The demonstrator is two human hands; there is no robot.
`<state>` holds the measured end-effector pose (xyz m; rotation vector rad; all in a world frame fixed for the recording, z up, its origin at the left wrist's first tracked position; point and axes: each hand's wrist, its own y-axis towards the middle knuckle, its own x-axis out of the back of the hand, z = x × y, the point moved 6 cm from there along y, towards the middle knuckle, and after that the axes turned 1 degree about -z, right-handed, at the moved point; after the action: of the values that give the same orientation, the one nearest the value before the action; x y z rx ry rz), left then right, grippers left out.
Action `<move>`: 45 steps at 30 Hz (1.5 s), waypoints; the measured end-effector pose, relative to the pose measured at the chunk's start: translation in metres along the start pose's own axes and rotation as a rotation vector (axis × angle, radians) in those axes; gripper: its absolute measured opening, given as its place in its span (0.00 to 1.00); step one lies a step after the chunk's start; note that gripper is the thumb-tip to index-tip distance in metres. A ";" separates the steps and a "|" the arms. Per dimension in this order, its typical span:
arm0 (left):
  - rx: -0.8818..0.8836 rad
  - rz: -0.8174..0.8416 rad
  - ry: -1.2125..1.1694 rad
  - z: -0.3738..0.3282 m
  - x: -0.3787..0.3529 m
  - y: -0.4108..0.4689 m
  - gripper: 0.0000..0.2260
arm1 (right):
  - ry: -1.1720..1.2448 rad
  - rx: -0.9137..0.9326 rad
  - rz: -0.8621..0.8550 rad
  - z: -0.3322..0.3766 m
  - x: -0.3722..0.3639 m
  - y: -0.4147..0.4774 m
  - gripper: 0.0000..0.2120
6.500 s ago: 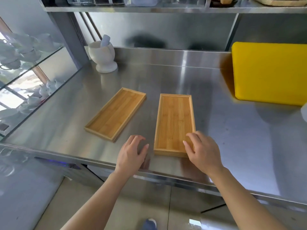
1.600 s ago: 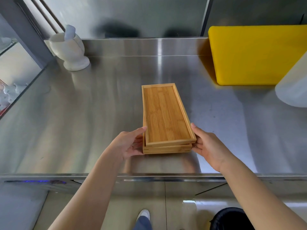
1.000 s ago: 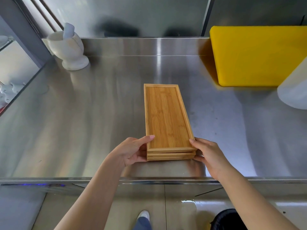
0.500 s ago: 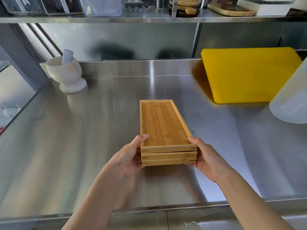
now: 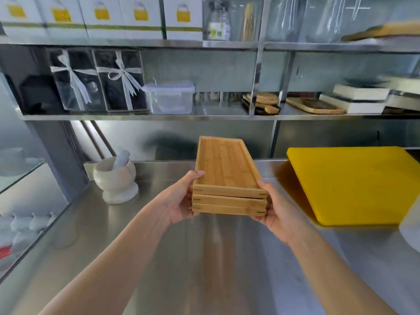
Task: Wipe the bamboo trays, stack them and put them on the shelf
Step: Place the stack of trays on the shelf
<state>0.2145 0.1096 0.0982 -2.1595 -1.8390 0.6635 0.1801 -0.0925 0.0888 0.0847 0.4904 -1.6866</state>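
A stack of three bamboo trays (image 5: 225,169) is held in the air above the steel counter (image 5: 204,258), long side pointing away from me. My left hand (image 5: 181,201) grips the stack's near left corner, thumb on the top rim. My right hand (image 5: 279,212) grips the near right corner from below and the side. Straight ahead and higher runs the steel shelf (image 5: 218,115), with a bare stretch (image 5: 218,109) between a clear plastic box and some wooden boards.
A white mortar and pestle (image 5: 116,178) stands at the back left of the counter. A yellow cutting board (image 5: 356,185) leans at the right. On the shelf are gift boxes (image 5: 97,80), a clear lidded container (image 5: 170,97), wooden boards (image 5: 261,102) and white boxes (image 5: 359,98).
Both hands lifted the tray stack off the counter and raised it toward the shelf. My view tilted up, so the shelves now show.
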 end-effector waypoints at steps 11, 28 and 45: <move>-0.083 0.013 -0.046 -0.146 -0.013 0.113 0.15 | -0.008 0.061 0.051 0.120 -0.045 0.141 0.16; -0.118 -0.002 -0.133 -0.202 0.000 0.307 0.19 | -0.059 0.064 0.072 0.144 -0.057 0.344 0.12; -0.653 -0.163 0.333 -0.205 0.023 0.311 0.10 | -0.366 0.367 0.360 0.141 -0.072 0.366 0.15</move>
<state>0.5859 0.0976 0.1315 -2.2375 -2.1978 -0.3738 0.5750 -0.1119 0.1414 0.1207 -0.1093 -1.3778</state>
